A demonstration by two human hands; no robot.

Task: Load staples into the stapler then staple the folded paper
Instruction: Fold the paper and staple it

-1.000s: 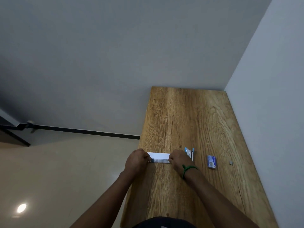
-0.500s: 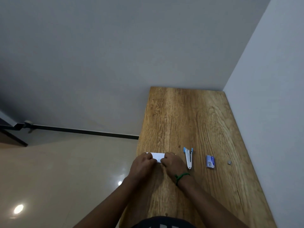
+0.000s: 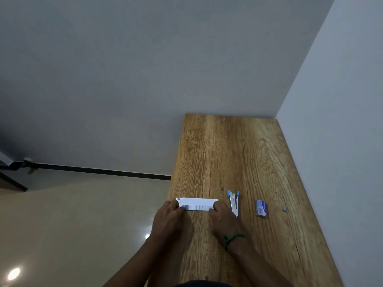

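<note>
A folded white paper strip [image 3: 198, 204] with printed text lies flat on the wooden table [image 3: 232, 154] near its left edge. My left hand [image 3: 170, 214] presses the strip's left end and my right hand [image 3: 222, 216] presses its right end. Just right of my right hand a blue and silver stapler [image 3: 233, 201] lies lengthwise on the table, untouched. Further right sits a small blue staple box [image 3: 261, 207]. A tiny grey piece [image 3: 285, 208], maybe a bit of staples, lies beyond the box.
A grey wall runs along the table's right side and another at its far end. The table's left edge drops to a beige tiled floor [image 3: 72, 224]. Bare wood stretches beyond the paper.
My hands came together at the middle of the strip, then slid apart again to its two ends, pressing it flat. The stapler, box and grey piece have stayed put.
</note>
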